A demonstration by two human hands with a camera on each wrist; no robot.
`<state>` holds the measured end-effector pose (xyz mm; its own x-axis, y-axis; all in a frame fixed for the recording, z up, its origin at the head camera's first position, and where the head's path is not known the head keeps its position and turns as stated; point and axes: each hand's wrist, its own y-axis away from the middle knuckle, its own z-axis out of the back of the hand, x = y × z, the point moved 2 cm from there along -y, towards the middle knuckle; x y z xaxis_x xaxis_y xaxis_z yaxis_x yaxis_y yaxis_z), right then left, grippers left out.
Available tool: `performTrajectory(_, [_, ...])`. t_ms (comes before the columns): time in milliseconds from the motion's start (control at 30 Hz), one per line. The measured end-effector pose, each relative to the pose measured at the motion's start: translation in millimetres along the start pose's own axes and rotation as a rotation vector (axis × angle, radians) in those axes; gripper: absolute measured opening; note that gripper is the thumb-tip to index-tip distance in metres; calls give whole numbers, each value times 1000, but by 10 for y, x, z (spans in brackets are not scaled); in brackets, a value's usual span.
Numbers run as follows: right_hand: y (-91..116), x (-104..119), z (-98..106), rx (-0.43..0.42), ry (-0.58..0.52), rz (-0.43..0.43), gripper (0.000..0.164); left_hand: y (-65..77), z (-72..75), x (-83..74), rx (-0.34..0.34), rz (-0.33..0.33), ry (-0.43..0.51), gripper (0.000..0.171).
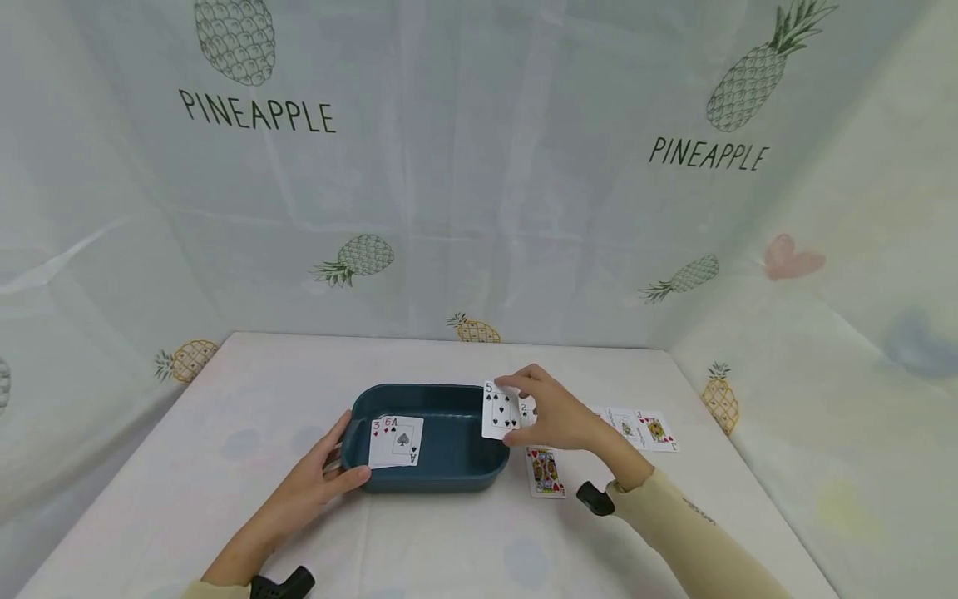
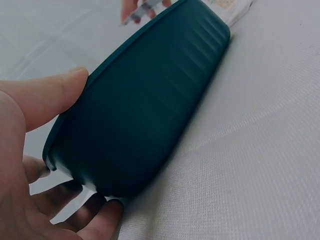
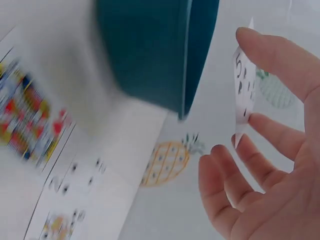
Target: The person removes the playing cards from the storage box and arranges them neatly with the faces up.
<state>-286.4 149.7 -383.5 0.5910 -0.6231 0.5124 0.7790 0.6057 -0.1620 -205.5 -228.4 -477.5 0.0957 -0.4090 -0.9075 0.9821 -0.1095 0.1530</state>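
Note:
A dark teal tray (image 1: 458, 481) stands on the table with a small overlapping pile of playing cards (image 1: 397, 443) in its left half; an ace of spades is on top. My left hand (image 1: 323, 478) grips the tray's left end. In the left wrist view the thumb (image 2: 60, 92) lies at the rim and the fingers curl round the end wall. Over the tray's right end, my right hand (image 1: 554, 413) pinches a black-suited playing card (image 1: 500, 410) marked 5, thumb on one edge and fingertips on the opposite one. The right wrist view shows this card (image 3: 244, 92) nearly edge-on.
Right of the tray lie a face card (image 1: 545, 472) and, behind my right hand, a card marked 2 (image 1: 526, 411). Farther right, more face-up cards (image 1: 653, 431) overlap in a row. A pineapple-print sheet (image 1: 479, 166) hangs behind the white-covered table (image 1: 419, 549).

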Motion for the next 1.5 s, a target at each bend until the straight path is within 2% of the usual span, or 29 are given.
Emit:
performTrajectory(300, [390,-362,140,-39,-31,-51,83,-5,0,-12,7,-28,23,101])
performTrajectory(500, [635,-638,151,-8,-22,-52,82,-10,-6,-42,0,-21,9,102])
performTrajectory(767, [861,-891,169,29,8,-57,81,-12,-17,-6,1,-17,12,102])
performTrajectory(1033, [994,-1020,108,64,22,-69,81,-5,-13,-4,3,-15,21,102])
performTrajectory(1300, [1016,-1056,38,107,31,-55,78,11,0,-29,0,-17,23,102])
performTrajectory(1500, [1009,-1051,15,127,30,-80,78,7,-2,-17,2,-21,28,102])
